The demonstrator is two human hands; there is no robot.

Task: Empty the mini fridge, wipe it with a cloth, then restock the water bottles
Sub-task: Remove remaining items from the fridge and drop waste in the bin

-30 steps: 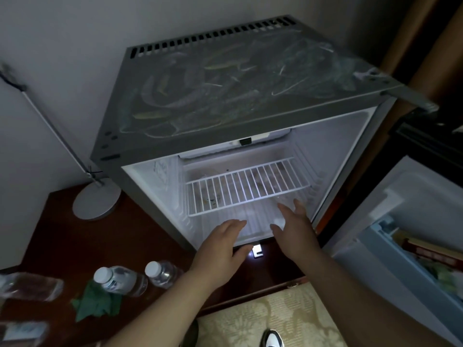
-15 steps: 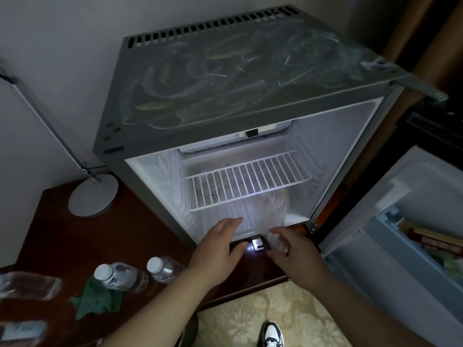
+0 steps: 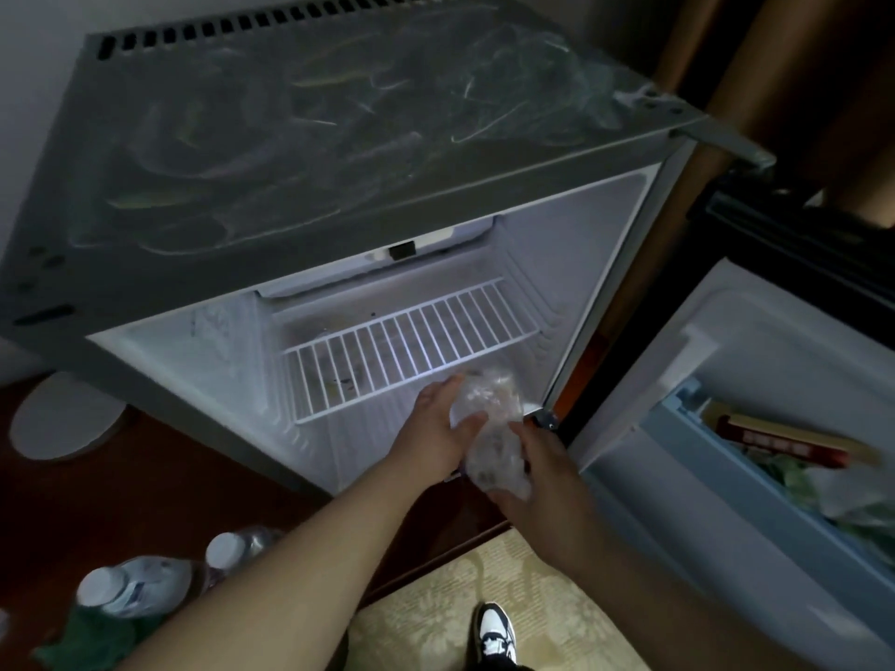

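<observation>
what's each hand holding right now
left hand: grips the clear plastic bag
right hand: grips the same bag

We take this for a hotel room or bedroom: a mini fridge (image 3: 339,138) stands on a dark wooden desk (image 3: 145,477), with a round lamp base (image 3: 63,418) left of the fridge, brown curtains (image 3: 775,65) behind its right side and patterned carpet (image 3: 436,598) below its front.

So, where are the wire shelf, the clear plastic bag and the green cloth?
wire shelf (image 3: 411,346): head view, middle of its white bars.
clear plastic bag (image 3: 494,443): head view, its crumpled middle.
green cloth (image 3: 97,641): head view, a fold near the bottom left corner.
</observation>
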